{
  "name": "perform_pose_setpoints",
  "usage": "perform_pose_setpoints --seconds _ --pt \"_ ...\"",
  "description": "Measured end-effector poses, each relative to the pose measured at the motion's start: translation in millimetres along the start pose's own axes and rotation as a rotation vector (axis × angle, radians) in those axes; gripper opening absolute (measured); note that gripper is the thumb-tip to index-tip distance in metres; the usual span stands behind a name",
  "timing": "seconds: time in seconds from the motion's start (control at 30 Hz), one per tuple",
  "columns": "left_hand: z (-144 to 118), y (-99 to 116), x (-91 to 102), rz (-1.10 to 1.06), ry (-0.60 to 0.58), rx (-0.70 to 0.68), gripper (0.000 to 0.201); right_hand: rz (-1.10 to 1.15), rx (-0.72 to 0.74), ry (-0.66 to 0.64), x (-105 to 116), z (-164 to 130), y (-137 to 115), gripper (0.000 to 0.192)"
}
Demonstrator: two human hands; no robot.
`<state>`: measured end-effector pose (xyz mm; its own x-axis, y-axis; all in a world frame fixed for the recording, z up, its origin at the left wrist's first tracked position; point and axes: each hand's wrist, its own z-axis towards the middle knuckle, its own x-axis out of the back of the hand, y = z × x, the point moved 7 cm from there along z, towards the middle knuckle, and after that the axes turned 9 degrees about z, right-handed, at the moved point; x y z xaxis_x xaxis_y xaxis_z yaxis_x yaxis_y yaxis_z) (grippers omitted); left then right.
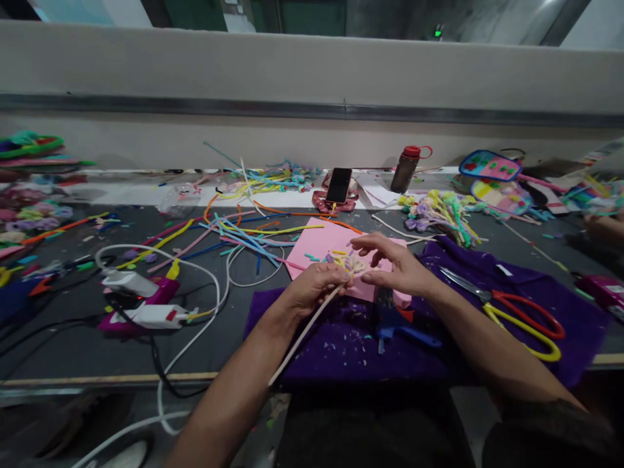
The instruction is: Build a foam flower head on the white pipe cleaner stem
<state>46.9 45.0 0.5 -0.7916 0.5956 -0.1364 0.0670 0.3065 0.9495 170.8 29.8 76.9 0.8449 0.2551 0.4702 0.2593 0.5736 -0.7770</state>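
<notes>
My left hand [324, 283] is closed in a pinch on a pale pipe-cleaner flower [357, 265], whose long cream stem [302, 338] slants down toward me. Over the flower's right side my right hand [392, 263] has its fingers apart, thumb close to the petals; I cannot make out whether it touches them. Beneath both hands lies a pink sheet [312, 240] with short yellow and teal pipe-cleaner pieces on it. A blue glue gun [409, 333] rests on the purple cloth [316, 351], just below my right hand.
Red-and-yellow scissors [524, 318] lie on the cloth at right. Loose pipe cleaners [248, 237] spread left of the sheet. A power strip [141, 305] with white cables sits at left. Behind are a phone [338, 185], a bottle [405, 170] and a pile of pipe-cleaner flowers [439, 214].
</notes>
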Motion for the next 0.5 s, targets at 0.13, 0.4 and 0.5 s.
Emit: perform_pose_setpoints --seconds 0.13,0.4,0.5 --pt "0 1 0.2 -0.062 0.022 -0.031 0.024 -0.023 -0.009 0.204 10 -4 4 0.03" --pt "1 4 5.8 -0.15 0.074 -0.067 0.027 0.126 -0.107 0.268 12 -9 22 0.017" --pt "1 5 6.7 -0.156 0.077 -0.074 0.026 0.148 -0.165 0.243 10 -9 26 0.02"
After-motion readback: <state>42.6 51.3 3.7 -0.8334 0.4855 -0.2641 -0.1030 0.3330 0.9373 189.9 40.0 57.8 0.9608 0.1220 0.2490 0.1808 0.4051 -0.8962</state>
